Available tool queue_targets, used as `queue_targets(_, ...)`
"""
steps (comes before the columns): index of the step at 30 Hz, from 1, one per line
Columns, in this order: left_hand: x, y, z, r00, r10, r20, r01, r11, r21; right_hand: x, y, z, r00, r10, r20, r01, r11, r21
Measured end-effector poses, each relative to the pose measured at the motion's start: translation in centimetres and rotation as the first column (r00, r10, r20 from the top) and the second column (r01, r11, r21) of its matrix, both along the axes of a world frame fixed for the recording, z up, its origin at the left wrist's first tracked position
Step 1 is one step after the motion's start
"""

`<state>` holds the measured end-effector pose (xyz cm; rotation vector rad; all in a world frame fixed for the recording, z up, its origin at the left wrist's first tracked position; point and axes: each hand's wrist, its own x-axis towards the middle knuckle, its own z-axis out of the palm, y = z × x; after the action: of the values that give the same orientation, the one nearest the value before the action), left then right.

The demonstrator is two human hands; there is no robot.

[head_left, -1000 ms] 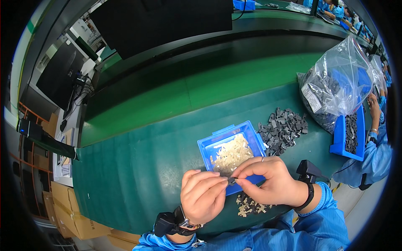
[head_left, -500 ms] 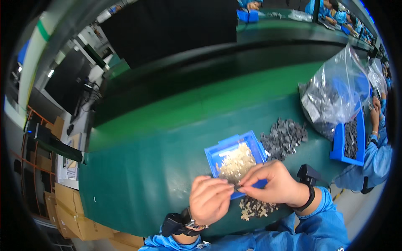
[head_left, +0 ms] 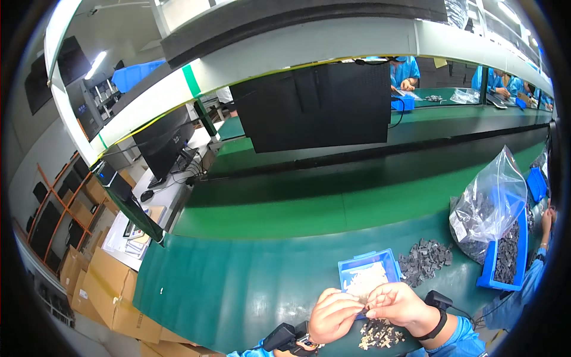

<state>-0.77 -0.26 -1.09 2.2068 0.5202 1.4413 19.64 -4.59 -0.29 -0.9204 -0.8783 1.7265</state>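
My left hand (head_left: 335, 316) and my right hand (head_left: 401, 304) meet at the fingertips over the near side of a small blue bin (head_left: 392, 265). Both pinch a tiny dark piece (head_left: 364, 310), mostly covered by the fingers. Pale cream pieces (head_left: 366, 279) fill the bin behind my hands. To its right lies a heap of flat dark grey pieces (head_left: 425, 262). Close to my body, below the right hand, is a small pile of mixed dark and cream pieces (head_left: 380, 335).
A clear plastic bag (head_left: 491, 196) of dark parts leans on a longer blue bin (head_left: 486, 278) at the right. Beyond the green table (head_left: 238, 285) runs a green belt (head_left: 285, 208). Cardboard boxes (head_left: 113, 291) stand at left. A co-worker's arm (head_left: 544, 232) shows at far right.
The whole view has tilted upward, so the hands and bins sit lower in the picture and the overhead frame shows. Both hands remain pinched together over the bin.
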Motion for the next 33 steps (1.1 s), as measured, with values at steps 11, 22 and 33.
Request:
queue_targets(11, -0.2, 0.2, 0.4, 1.000, -0.007, 0.001, 0.007, 0.998, -0.054, -0.4, 0.3, 0.6, 0.978, -0.133, 0.160, 0.041, 0.879, 0.475)
queue_targets(22, 0.2, 0.5, 0.0, 0.997, -0.019, 0.075, 0.028, 0.993, -0.112, -0.8, 1.0, 1.2, 0.697, -0.451, 0.558, -0.342, 0.475, 0.811)
queue_targets(33, 0.8, -0.8, -0.1, 0.984, 0.150, 0.098, -0.141, 0.986, -0.093, -1.0, 0.6, 1.6, 0.525, -0.669, 0.526, -0.468, 0.289, 0.835)
